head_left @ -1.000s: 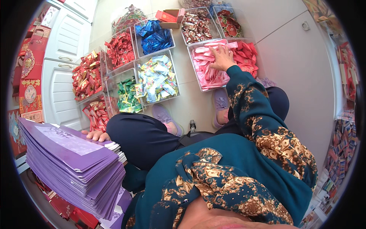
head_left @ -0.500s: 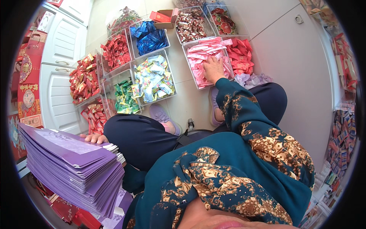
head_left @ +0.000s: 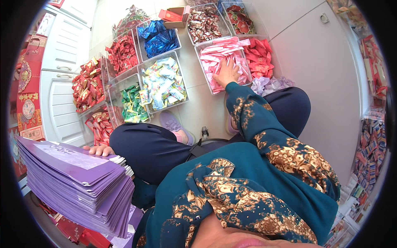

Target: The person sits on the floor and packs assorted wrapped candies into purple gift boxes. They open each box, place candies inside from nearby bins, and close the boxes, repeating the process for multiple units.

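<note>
My right hand (head_left: pixel 227 74) reaches into a clear plastic bin (head_left: pixel 213 91) and rests on a heap of long pink wrapped packets (head_left: pixel 223 48). Its fingers are spread, with none of the packets visibly lifted. At the lower left, a thick stack of flat purple paper bags (head_left: pixel 78 182) with a pale floral print leans beside my left thigh. My left hand (head_left: pixel 99 150) is curled over the far edge of this stack. Only its fingers show; the bags and my leg hide the rest.
More clear bins hold wrapped sweets: white-and-yellow (head_left: pixel 163 84), green (head_left: pixel 133 105), blue (head_left: pixel 159 39), red (head_left: pixel 123 56), brown (head_left: pixel 204 25) and coral-pink (head_left: pixel 258 58). A small red box (head_left: pixel 174 17) stands among them. White cabinets (head_left: pixel 62 107) line the left side.
My right hand has moved slightly left and down within the pink packets, and its fingers have spread. My left hand stays at the purple stack. The whole view has shifted slightly.
</note>
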Available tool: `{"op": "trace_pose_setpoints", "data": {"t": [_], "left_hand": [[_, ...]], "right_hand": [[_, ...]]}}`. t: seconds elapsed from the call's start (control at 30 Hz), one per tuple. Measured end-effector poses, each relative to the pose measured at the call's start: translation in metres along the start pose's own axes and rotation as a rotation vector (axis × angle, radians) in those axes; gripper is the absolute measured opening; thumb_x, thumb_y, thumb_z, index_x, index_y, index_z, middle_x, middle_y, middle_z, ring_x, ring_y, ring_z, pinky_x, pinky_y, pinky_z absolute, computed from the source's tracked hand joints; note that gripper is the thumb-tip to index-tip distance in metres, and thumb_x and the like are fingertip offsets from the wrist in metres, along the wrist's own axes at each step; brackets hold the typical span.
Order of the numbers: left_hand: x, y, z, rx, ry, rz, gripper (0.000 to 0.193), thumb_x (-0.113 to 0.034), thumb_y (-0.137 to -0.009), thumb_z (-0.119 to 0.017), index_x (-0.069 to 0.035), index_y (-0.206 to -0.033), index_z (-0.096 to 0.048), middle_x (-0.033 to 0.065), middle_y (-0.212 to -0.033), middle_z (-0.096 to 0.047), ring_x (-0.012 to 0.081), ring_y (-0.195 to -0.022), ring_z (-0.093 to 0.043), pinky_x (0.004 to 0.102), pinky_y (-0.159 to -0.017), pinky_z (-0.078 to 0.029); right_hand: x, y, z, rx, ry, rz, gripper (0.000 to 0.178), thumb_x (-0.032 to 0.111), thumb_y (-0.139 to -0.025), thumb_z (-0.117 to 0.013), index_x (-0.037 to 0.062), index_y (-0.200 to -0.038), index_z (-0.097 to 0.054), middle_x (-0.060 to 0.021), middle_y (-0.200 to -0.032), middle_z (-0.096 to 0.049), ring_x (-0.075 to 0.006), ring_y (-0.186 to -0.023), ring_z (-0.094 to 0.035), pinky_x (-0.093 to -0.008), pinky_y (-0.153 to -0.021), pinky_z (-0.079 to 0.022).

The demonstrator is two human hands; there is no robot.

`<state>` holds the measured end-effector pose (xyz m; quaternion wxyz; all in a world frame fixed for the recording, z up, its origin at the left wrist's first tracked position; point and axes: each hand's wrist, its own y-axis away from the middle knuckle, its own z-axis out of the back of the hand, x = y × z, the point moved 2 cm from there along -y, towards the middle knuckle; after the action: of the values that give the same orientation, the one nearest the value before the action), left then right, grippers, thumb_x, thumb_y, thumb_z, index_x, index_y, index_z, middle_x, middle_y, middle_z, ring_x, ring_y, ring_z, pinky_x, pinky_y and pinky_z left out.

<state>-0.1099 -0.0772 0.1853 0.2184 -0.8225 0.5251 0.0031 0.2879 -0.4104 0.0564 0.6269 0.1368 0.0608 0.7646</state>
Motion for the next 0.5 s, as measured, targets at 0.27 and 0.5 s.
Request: {"op": "trace_pose_setpoints", "data": {"t": [0.27,0.5], "left_hand": [[-0.002,-0.006,0.004,0.062,0.040,0.065,0.066,-0.048,-0.102,-0.020,0.001,-0.119,-0.061,0.0164,-0.117,-0.064,0.0290,-0.105,-0.060,0.0411,-0.091,-0.043],[0.000,-0.012,0.003,0.106,0.034,0.159,0.070,-0.050,-0.101,-0.017,-0.001,-0.113,-0.065,0.0163,-0.102,-0.069,0.0276,-0.096,-0.062,0.0394,-0.089,-0.041]], "right_hand": [[-0.018,-0.022,-0.010,-0.116,-0.049,0.025,0.054,0.022,-0.066,-0.075,0.0154,-0.116,-0.055,-0.0157,-0.130,-0.040,-0.0429,-0.117,-0.044,-0.0522,-0.094,-0.044],[-0.051,-0.036,-0.005,-0.205,-0.230,0.163,0.032,0.010,-0.069,-0.067,0.0133,-0.100,-0.060,-0.0145,-0.116,-0.053,-0.0377,-0.106,-0.053,-0.0457,-0.091,-0.046]]}}
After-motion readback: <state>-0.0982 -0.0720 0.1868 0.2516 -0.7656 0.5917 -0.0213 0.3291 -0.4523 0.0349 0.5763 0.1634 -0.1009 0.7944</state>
